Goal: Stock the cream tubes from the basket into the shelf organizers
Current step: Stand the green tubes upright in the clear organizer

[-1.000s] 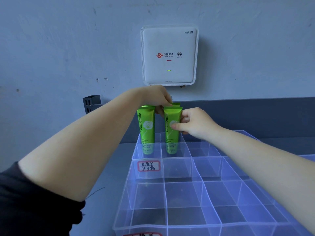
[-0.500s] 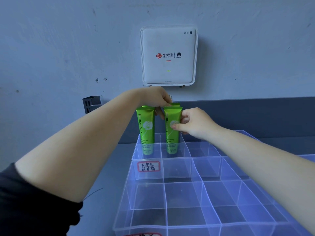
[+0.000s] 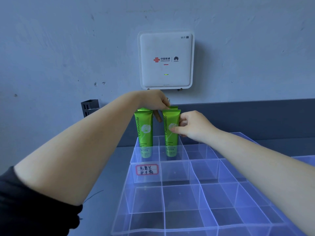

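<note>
Two green Chamomile cream tubes stand upright in the far row of a clear acrylic organizer [image 3: 134,155]. The left tube [image 3: 144,132] stands in the far-left cell, the right tube [image 3: 170,133] in the cell beside it, with another green tube edge showing behind it. My left hand [image 3: 153,101] reaches over the tube tops and pinches at the top edges. My right hand [image 3: 192,125] pinches the right tube at mid-height, thumb on its front. The basket is out of view.
A second clear organizer [image 3: 187,201] with several cells sits nearer, bearing a red-bordered handwritten label [image 3: 147,169]. A white WiFi box [image 3: 166,59] hangs on the wall above. A dark slotted bracket [image 3: 89,107] sits at the left by the wall.
Almost nothing has moved. Both hands stay on the tubes, with only a slight shift of the left fingers at the tube tops.
</note>
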The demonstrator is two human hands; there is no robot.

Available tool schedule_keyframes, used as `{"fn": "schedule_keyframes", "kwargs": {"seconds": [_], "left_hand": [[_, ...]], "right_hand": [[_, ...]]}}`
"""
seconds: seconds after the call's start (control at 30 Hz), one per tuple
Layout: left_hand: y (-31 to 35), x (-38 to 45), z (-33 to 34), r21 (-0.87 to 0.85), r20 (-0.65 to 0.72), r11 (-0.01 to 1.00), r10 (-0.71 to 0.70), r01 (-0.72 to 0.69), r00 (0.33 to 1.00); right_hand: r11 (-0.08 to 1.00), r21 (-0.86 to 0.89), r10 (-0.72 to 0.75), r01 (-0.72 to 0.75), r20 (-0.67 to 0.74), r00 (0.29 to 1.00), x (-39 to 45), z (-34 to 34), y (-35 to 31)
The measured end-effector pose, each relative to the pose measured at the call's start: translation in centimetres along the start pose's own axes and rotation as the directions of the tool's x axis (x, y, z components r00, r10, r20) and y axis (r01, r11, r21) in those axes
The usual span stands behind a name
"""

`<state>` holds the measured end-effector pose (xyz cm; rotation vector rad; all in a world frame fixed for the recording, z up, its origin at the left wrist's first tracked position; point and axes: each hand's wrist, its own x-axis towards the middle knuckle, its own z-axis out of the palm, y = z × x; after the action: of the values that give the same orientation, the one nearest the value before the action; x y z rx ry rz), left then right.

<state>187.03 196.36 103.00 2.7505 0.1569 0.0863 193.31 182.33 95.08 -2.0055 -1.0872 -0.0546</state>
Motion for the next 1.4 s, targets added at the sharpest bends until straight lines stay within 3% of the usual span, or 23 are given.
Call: {"fn": "schedule_keyframes", "kwargs": {"seconds": [0.17, 0.37, 0.5, 0.63, 0.73, 0.8, 0.87, 0.97, 1.07, 1.27, 1.4], "left_hand": [[0.2, 0.2, 0.0, 0.023, -0.017, 1.0, -0.012, 0.013, 1.0], [0.4, -0.1, -1.0, -0.025, -0.216, 1.0, -0.004, -0.001, 0.976], [1.2, -1.6, -1.9, 0.026, -0.435, 0.999, 0.036, -0.027, 0.9], [2.4, -3.7, -1.6, 0.084, -0.584, 0.995, 0.099, -0.062, 0.806], [4.0, -5.0, -0.4, 0.217, -0.597, 0.975, 0.17, -0.046, 0.784], [5.3, -5.6, 0.9, 0.327, -0.58, 0.945, 0.225, -0.029, 0.783], [6.8, -6.1, 2.2, 0.423, -0.553, 0.905, 0.29, -0.037, 0.781], [9.3, -6.3, 4.2, 0.629, -0.453, 0.775, 0.426, -0.058, 0.783], [12.6, -6.4, 6.2, 0.746, -0.379, 0.661, 0.523, -0.083, 0.764], [20.5, -6.1, 10.3, 0.784, -0.308, 0.599, 0.603, -0.163, 0.736], [26.9, -5.3, 14.2, 0.791, -0.253, 0.555, 0.68, -0.258, 0.688]], "right_hand": [[1.0, 0.004, 0.013, -0.013, 0.004, 1.0, -0.3, -0.2, -0.5], [0.989, 0.129, 0.084, -0.07, -0.105, 0.991, -0.1, -2.7, -1.6], [0.968, 0.242, 0.107, -0.06, -0.186, 0.977, -0.6, -5.6, -3.3], [0.994, 0.112, 0.039, -0.007, -0.281, 0.959, -2.3, -7.8, -4.5], [0.983, -0.185, -0.064, -0.005, -0.365, 0.929, -4.4, -8.8, -4.7], [0.892, -0.451, -0.145, -0.03, -0.349, 0.926, -6.1, -9.1, -4.6], [0.729, -0.682, -0.192, -0.063, -0.292, 0.937, -7.8, -9.5, -4.4], [0.478, -0.875, -0.229, -0.076, -0.207, 0.951, -10.1, -10.4, -3.6], [0.334, -0.939, -0.229, -0.079, -0.162, 0.96, -12.5, -12.0, -2.5], [0.261, -0.954, -0.184, -0.149, -0.201, 0.962, -18.3, -17.3, 0.6], [0.146, -0.968, -0.13, -0.204, -0.223, 0.966, -23.9, -22.1, 3.8]]}}
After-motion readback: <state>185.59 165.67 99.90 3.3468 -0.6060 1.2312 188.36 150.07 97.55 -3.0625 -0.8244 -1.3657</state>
